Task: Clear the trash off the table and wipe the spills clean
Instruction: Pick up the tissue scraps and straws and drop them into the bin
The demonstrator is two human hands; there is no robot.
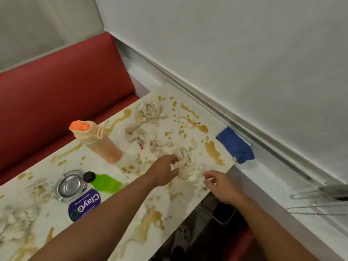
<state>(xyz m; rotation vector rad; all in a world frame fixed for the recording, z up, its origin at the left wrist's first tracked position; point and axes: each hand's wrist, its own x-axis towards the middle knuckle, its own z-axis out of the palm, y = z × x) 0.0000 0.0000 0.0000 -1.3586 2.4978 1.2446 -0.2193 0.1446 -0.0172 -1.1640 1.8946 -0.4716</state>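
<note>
Red padded bench seat (62, 95) runs along the far side. White glossy desk (188, 95) w/ brown spills (213, 152) all over. Peach plastic bottle w/ orange cap (96, 141) stands upright, round glass ashtray (68, 186) near it. Blue cloth (236, 146) sits at desk's right edge. Left hand (163, 173), grip curled round crumpled stained white tissue wad (188, 166) near the desk's near edge. Right hand (222, 187) just beside wad, grip loosely curled, holding nothing.
</note>
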